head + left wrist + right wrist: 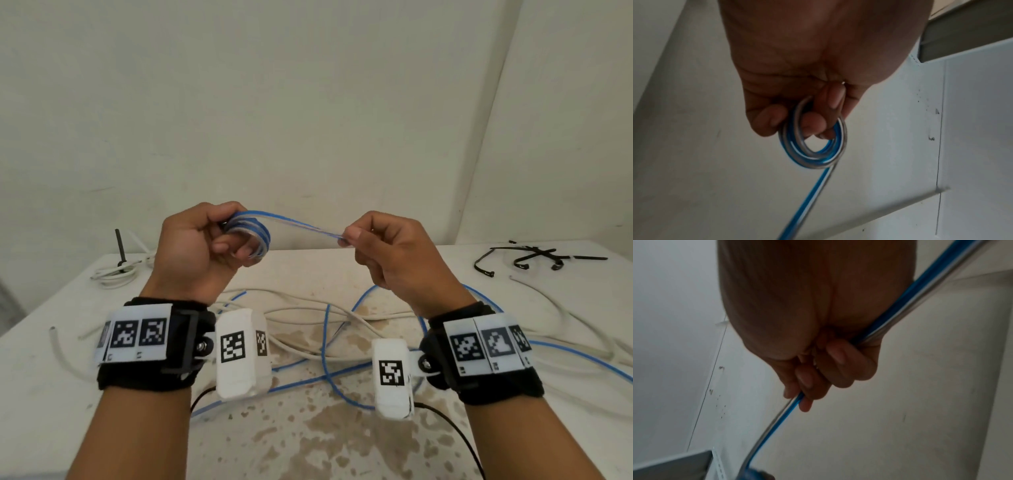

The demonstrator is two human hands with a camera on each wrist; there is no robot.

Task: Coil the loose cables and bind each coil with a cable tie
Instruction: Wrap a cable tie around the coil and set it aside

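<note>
Both hands are raised above the table. My left hand (219, 240) grips a small coil (255, 233) of blue-and-clear cable, wound in a few turns around its fingers; the left wrist view shows the coil (813, 146) looped over two fingertips. A taut stretch of the same cable (301, 224) runs to my right hand (356, 240), which pinches it between thumb and fingers. In the right wrist view the cable (777, 417) passes through the curled fingers (830, 366). The cable's loose length (329, 342) trails over the table below.
White cables (308, 308) lie tangled across the stained white table (342, 445). A white coil bound with a black tie (116, 270) sits at the back left. Several black cable ties (534, 258) lie at the back right. A wall stands close behind.
</note>
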